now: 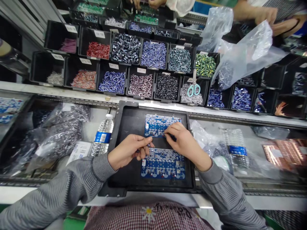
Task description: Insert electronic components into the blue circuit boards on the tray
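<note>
Two blue circuit boards lie flat in a black tray [129, 124], an upper board [153, 123] and a lower board [163, 166]. My right hand [183, 142] is closed in a pinch, its fingertips at the right part of the upper board's front edge; whatever they grip is hidden. Between the boards, near their left side, my left hand [133, 148] is held above the tray with thumb and fingers together. Small bluish electronic components [150, 145] show at its fingertips, too small to identify further.
Black bins of small components [153, 54] stand in rows behind the tray, with scissors [193, 89] on one. A water bottle [103, 134] lies left of the tray, another bottle [237, 150] right. Plastic bags [249, 54] cover some bins. Other people's hands [268, 19] work across the bench.
</note>
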A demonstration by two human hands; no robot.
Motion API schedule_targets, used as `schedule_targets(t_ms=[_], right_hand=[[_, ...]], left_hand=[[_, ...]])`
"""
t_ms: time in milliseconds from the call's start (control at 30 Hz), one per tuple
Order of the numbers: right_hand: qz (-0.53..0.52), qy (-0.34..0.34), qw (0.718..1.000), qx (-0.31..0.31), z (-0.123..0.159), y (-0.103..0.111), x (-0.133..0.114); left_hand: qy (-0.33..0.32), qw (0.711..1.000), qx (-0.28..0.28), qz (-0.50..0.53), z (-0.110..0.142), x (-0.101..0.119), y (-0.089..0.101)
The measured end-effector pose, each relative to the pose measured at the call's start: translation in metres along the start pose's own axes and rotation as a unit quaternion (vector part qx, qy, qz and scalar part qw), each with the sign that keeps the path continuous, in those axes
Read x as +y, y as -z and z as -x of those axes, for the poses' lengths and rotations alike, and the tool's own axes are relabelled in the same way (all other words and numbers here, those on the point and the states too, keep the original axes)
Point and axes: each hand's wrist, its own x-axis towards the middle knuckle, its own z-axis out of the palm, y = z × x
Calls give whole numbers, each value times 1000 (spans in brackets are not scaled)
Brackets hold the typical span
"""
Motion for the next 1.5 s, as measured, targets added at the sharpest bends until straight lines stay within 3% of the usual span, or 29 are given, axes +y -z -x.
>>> schedule_targets(t_ms=[100,367,567,633,700,800,867,933,1000,1067,1100,1133,1267,1400,1500], right_hand=[[1,5,1000,-7,0,1,0],[1,35,999,-7,2,-1,4],[-88,70,993,44,3,4,-26],[-100,65,990,69,2,8,-34],[-96,41,989,106,2,13,-34],[-87,3,988,131,6,16,-25],[-87,-4,988,127,10,15,-18],[-89,-12,988,126,13,14,-9],[-88,-29,987,129,16,14,-1],[-79,-45,988,128,18,15,6],[-72,-47,989,123,19,15,10],[-64,-46,990,116,20,15,13],[-26,-32,996,80,23,12,21],[-1,-42,998,55,24,8,23],[5,-43,998,52,24,7,24]], left_hand=[[-27,999,-5,22,-2,-2,2],[-17,999,-16,49,-8,-3,5],[-41,995,-81,27,-6,-7,-1],[-81,994,-64,23,-6,6,2],[-185,982,16,25,-11,33,14],[-387,906,165,-55,-30,94,45],[-461,823,243,-225,-50,131,62],[-457,732,264,-431,-72,154,69],[-397,654,249,-594,-94,161,65],[-333,606,259,-674,-111,158,54],[-312,599,279,-683,-117,155,49],[-302,607,302,-671,-122,152,45],[-322,693,336,-551,-125,151,41],[-368,820,288,-332,-111,160,40],[-353,888,239,-175,-95,166,34]])
